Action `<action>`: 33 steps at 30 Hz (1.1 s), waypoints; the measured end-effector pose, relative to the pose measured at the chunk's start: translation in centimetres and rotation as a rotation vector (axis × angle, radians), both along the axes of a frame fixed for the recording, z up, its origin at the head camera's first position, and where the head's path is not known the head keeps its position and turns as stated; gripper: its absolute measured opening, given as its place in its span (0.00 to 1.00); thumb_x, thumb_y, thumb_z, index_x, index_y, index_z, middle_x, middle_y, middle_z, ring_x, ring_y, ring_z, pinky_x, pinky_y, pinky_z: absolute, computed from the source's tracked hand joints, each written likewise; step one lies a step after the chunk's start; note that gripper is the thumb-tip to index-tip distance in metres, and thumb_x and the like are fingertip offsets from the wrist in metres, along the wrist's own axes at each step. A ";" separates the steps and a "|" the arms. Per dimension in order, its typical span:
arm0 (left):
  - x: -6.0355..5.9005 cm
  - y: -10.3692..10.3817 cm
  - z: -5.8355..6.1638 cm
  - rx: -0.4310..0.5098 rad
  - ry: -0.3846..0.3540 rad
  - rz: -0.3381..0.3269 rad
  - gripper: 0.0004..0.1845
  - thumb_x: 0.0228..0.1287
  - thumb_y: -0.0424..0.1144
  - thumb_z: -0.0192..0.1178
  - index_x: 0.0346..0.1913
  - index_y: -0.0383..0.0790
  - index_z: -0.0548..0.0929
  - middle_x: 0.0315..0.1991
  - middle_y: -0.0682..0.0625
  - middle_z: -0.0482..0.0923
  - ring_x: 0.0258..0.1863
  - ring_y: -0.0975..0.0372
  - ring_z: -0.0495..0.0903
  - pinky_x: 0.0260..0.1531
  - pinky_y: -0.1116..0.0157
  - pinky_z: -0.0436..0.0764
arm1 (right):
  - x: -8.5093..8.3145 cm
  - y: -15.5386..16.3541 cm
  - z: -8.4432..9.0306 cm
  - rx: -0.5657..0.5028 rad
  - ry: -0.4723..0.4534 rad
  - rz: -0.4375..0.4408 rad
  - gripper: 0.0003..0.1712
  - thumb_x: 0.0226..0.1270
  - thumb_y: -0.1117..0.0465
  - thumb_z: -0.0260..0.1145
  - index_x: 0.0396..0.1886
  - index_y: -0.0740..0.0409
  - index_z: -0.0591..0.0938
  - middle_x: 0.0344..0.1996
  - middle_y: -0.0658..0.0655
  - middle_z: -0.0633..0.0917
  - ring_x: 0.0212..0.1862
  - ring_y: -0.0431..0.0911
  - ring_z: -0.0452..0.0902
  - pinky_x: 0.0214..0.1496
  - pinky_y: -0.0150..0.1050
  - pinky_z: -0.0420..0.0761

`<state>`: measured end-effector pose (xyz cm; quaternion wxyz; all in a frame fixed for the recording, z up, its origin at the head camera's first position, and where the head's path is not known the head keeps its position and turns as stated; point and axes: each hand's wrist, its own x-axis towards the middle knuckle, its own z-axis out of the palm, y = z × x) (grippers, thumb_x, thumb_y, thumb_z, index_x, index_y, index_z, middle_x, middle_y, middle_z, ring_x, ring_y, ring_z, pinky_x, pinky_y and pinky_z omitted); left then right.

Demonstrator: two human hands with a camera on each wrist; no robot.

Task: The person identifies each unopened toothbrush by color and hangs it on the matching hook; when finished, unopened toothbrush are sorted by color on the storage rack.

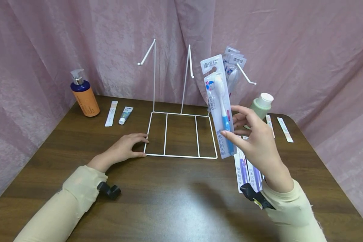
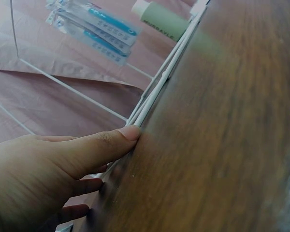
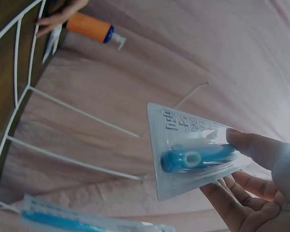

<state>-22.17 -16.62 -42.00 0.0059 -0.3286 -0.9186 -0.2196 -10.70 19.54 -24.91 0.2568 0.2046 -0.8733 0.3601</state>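
Pink curtains hang behind the wooden table (image 1: 175,195) where our left hand (image 1: 124,149) rests with relaxed fingers against the corner of the white wire rack (image 1: 181,156), while our right hand (image 1: 255,141) pinches a packaged toothbrush (image 1: 219,104) upright beside the rack's right hook

Three cameras covered one tabletop: one on the head, one on each wrist.

The head view looked forward and down across the wooden table (image 1: 175,195) toward the pink curtain (image 1: 305,50). The left wrist view sat very low and close, looking along the white wire rack (image 2: 159,87). The right wrist view looked upward at close range; the rack (image 3: 19,87) appeared in all three views.
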 end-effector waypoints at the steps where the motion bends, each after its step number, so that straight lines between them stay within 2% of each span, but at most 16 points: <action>1: 0.0 0.0 0.0 0.000 0.001 0.000 0.26 0.54 0.46 0.70 0.55 0.39 0.81 0.65 0.39 0.71 0.65 0.44 0.70 0.64 0.45 0.68 | -0.1 -0.2 -0.1 0.005 -0.002 0.004 0.36 0.47 0.72 0.76 0.58 0.64 0.74 0.34 0.58 0.82 0.35 0.30 0.75 0.40 0.17 0.79; 6: 0.0 0.0 0.0 -0.004 0.007 -0.003 0.26 0.55 0.47 0.70 0.55 0.39 0.81 0.65 0.39 0.72 0.65 0.44 0.70 0.64 0.44 0.68 | -0.6 -1.3 -0.8 0.028 -0.007 -0.001 0.35 0.47 0.71 0.76 0.58 0.64 0.74 0.34 0.59 0.82 0.36 0.40 0.79 0.40 0.20 0.81; 11: 0.1 0.0 0.1 -0.008 0.002 0.002 0.26 0.55 0.47 0.70 0.55 0.40 0.81 0.65 0.39 0.71 0.65 0.44 0.69 0.64 0.44 0.68 | -1.1 -2.0 -1.4 0.006 -0.020 -0.003 0.34 0.49 0.70 0.76 0.58 0.64 0.75 0.35 0.61 0.82 0.37 0.47 0.80 0.40 0.35 0.85; 14: 0.1 0.0 0.1 -0.011 0.000 0.008 0.26 0.55 0.47 0.70 0.55 0.40 0.80 0.65 0.40 0.71 0.66 0.44 0.69 0.64 0.44 0.67 | -1.4 -2.4 -1.8 0.009 -0.034 -0.001 0.34 0.50 0.69 0.76 0.58 0.64 0.74 0.36 0.61 0.82 0.37 0.48 0.81 0.41 0.40 0.86; 27: 0.2 0.0 0.1 -0.012 -0.011 0.016 0.26 0.55 0.47 0.70 0.55 0.39 0.80 0.66 0.40 0.70 0.66 0.44 0.68 0.65 0.42 0.66 | -3.8 -3.6 -3.6 0.001 -0.068 -0.023 0.35 0.52 0.66 0.75 0.60 0.65 0.73 0.37 0.62 0.82 0.39 0.50 0.81 0.41 0.42 0.86; 33: 0.2 -0.1 0.1 -0.016 -0.012 0.017 0.26 0.55 0.47 0.70 0.55 0.39 0.80 0.66 0.40 0.70 0.66 0.45 0.68 0.65 0.43 0.66 | -5.6 -4.3 -4.3 -0.032 -0.079 -0.055 0.34 0.53 0.65 0.75 0.60 0.65 0.73 0.38 0.63 0.82 0.41 0.51 0.81 0.43 0.43 0.86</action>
